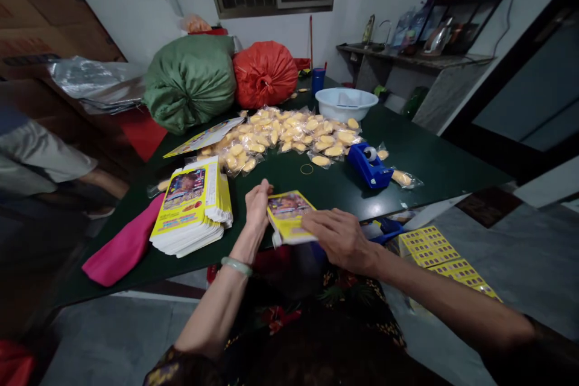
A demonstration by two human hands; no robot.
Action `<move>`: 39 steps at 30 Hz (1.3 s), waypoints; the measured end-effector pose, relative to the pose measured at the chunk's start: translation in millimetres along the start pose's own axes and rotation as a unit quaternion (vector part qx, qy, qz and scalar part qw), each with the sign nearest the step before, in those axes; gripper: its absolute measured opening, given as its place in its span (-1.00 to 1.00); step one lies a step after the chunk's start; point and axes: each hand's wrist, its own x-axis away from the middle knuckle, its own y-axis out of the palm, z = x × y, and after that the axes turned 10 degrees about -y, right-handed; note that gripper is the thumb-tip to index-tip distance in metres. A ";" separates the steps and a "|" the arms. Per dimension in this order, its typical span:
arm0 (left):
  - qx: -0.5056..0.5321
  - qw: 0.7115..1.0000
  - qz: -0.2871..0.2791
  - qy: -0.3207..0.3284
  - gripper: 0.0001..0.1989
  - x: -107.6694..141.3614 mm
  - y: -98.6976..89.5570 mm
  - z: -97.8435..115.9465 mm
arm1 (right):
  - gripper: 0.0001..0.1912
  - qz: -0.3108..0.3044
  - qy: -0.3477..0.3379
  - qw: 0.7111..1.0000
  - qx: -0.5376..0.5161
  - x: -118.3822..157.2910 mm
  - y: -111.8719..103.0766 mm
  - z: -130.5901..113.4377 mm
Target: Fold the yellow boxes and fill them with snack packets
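Just over the table's front edge, a yellow printed carton [289,208] is held tilted between my hands. My right hand [337,235] grips its right side, the fingers lying over the printed face. At its left edge is my left hand [257,205], fingers curled and closed against the carton; part of its grip is hidden. A pale green bangle [236,266] circles my left wrist. To the left stands a stack of flat yellow cartons [181,211]. Beyond my hands lie a rubber band [307,169] and a heap of individually wrapped pale yellow oval pieces [289,129].
A blue tape dispenser [371,167] and a white basin [346,102] stand on the dark green table [429,160]. Green [192,81] and red [266,75] sacks fill the back left. Pink cloth [122,244] lies at left. Printed yellow boxes [446,256] sit low right; a person's leg [49,157] shows left.
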 end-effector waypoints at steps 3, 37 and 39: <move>0.001 0.991 0.043 0.130 -0.31 25.7 -6.9 1.9 | -0.68 0.028 0.165 0.985 -0.046 -25.9 -2.4 17.6; -0.463 0.813 0.131 0.328 -0.14 35.6 -2.7 24.1 | -0.54 0.056 0.407 0.865 -0.287 -91.7 -10.5 205.1; -0.473 0.809 0.109 0.330 -0.12 35.5 4.1 24.5 | -0.56 0.023 0.340 0.847 -0.409 -99.4 -25.9 168.7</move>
